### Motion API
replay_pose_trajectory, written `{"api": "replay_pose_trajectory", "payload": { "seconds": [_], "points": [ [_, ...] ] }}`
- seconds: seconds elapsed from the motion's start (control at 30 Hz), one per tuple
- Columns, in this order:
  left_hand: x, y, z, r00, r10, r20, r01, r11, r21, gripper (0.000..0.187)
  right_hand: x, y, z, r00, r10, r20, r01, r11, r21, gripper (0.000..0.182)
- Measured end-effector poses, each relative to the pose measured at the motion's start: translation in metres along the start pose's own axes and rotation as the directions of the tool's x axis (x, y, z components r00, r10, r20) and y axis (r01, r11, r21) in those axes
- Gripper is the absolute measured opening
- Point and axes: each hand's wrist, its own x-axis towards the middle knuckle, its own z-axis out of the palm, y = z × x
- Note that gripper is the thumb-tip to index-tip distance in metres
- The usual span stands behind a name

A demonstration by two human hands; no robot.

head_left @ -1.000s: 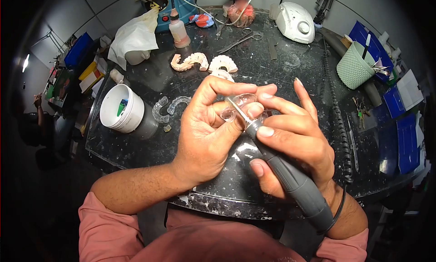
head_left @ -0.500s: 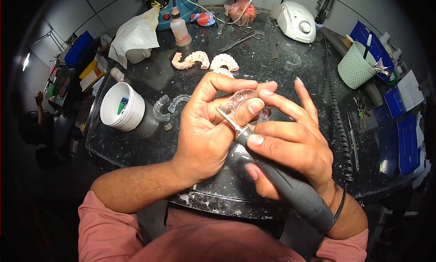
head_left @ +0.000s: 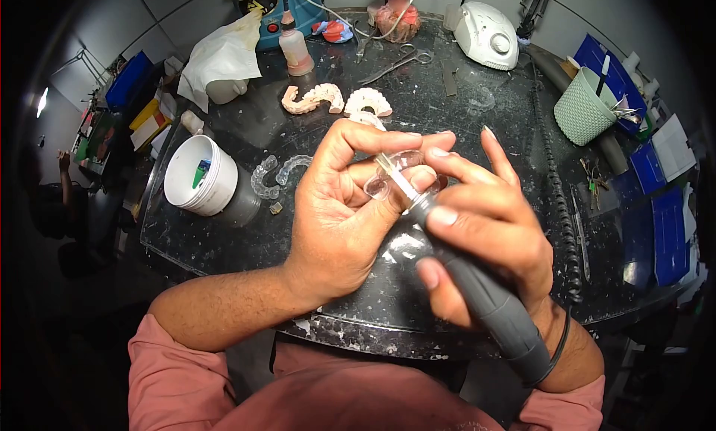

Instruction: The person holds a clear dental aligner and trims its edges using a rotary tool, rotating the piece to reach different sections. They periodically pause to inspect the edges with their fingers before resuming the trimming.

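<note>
Between the thumb and fingers of my left hand [head_left: 335,214] is a clear dental aligner [head_left: 378,188], partly covered by those fingers. My right hand [head_left: 500,222] is wrapped round a dark grey rotary handpiece [head_left: 488,300], whose cord runs back past the wrist. The handpiece's slim, pale tip overlaps the aligner in this view, close by my left thumb. Fingertips of both hands meet near the aligner's far side. Left of my hands, two more clear aligners [head_left: 265,179] lie on the black table [head_left: 358,311].
A white tub [head_left: 216,183] with small items stands at left. Plaster dental models [head_left: 369,102], scissors [head_left: 403,61] and a dropper bottle [head_left: 297,54] sit farther back. At the back right is a white control unit [head_left: 488,39], with a green basket [head_left: 578,114] of tools nearer.
The handpiece tip has shifted up and to the right across the aligner, and my right hand has moved slightly right with it. The aligner has turned a little in my left fingers.
</note>
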Motion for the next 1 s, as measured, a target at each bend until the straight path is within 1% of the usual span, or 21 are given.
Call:
{"api": "replay_pose_trajectory", "payload": {
  "seconds": [0.03,0.07,0.17,0.23,0.3,0.33,0.37,0.43,0.47,0.5,0.57,0.6,0.63,0.7,0.8,0.93,1.0],
  "points": [
    [0.0,0.0002,-0.0003,1.0,0.001,0.002,-0.001,1.0,0.0,0.024,0.0011,-0.0006,-0.0016,0.999,-0.014,0.038,0.013,1.0,0.024,0.038],
    [-0.0002,0.0002,-0.0005,1.0,0.002,-0.005,-0.002,1.0,-0.003,0.024,-0.0013,0.0005,0.0005,1.0,0.003,0.014,-0.003,1.0,0.011,0.037],
    [-0.0005,-0.0009,0.0001,1.0,0.003,-0.014,-0.003,1.0,-0.01,0.025,-0.0002,0.0002,0.0009,1.0,0.017,0.011,-0.018,0.999,0.034,0.038],
    [-0.0004,-0.0014,-0.0003,1.0,0.013,-0.005,-0.013,1.0,-0.009,0.026,-0.0005,-0.0005,-0.0003,0.999,0.001,0.036,-0.003,0.999,0.047,0.039],
    [-0.0005,-0.0008,0.0019,1.0,-0.005,-0.031,0.004,1.0,-0.022,0.026,-0.0026,0.0003,0.0037,0.998,0.045,-0.042,-0.044,0.999,0.029,0.039],
    [-0.0003,-0.0011,0.002,0.999,0.015,-0.033,-0.015,1.0,-0.016,0.026,0.0004,-0.0013,0.0002,0.999,0.033,-0.004,-0.033,0.999,0.031,0.04],
    [-0.0001,-0.0012,0.0021,0.999,0.035,-0.034,-0.035,0.999,-0.01,0.026,0.0001,-0.0012,0.0001,0.999,0.034,-0.006,-0.034,0.999,0.03,0.04],
    [0.0003,-0.0006,0.0025,0.998,0.028,-0.05,-0.029,0.999,-0.019,0.026,-0.0007,-0.0003,0.0004,0.999,0.027,-0.018,-0.026,0.999,0.033,0.041],
    [0.0002,-0.0002,0.0027,0.998,0.02,-0.068,-0.022,0.999,-0.028,0.026,-0.0031,0.0028,0.0056,0.997,0.018,-0.081,-0.014,0.999,0.048,0.042],
    [0.0004,0.0001,0.0027,0.996,0.013,-0.085,-0.016,0.999,-0.037,0.025,-0.0023,0.002,0.0043,0.996,0.018,-0.082,-0.014,0.999,0.047,0.042],
    [0.0004,0.0001,0.0018,0.996,0.014,-0.089,-0.016,1.0,-0.014,0.025,0.0001,0.0001,0.0007,1.0,0.009,-0.009,-0.009,0.998,0.064,0.041],
    [0.0002,-0.0002,0.0013,0.995,0.014,-0.095,-0.013,1.0,0.008,0.025,-0.0012,0.0015,0.0015,0.999,0.017,-0.032,-0.016,0.999,0.049,0.04],
    [-0.0001,-0.0005,0.0008,0.995,0.014,-0.095,-0.013,1.0,0.008,0.025,-0.0033,0.0032,0.004,0.998,0.022,-0.066,-0.019,0.999,0.05,0.04],
    [-0.0002,-0.0011,0.0002,0.996,0.024,-0.091,-0.025,1.0,-0.004,0.024,-0.0029,0.0032,0.0027,0.999,0.017,-0.04,-0.014,0.997,0.079,0.039],
    [0.0006,-0.0021,0.0007,0.996,0.047,-0.082,-0.046,0.999,0.01,0.024,-0.0034,0.0047,0.005,0.997,0.016,-0.073,-0.01,0.997,0.072,0.04],
    [0.0007,-0.0003,0.0024,0.996,0.055,-0.07,-0.055,0.998,-0.004,0.026,-0.0032,0.0051,0.0034,0.998,0.01,-0.054,-0.006,0.998,0.068,0.04],
    [0.0012,0.0007,0.0025,0.998,0.047,-0.032,-0.046,0.999,0.026,0.027,-0.0052,0.0069,0.005,0.997,0.025,-0.07,-0.021,0.998,0.057,0.042]
  ]
}}
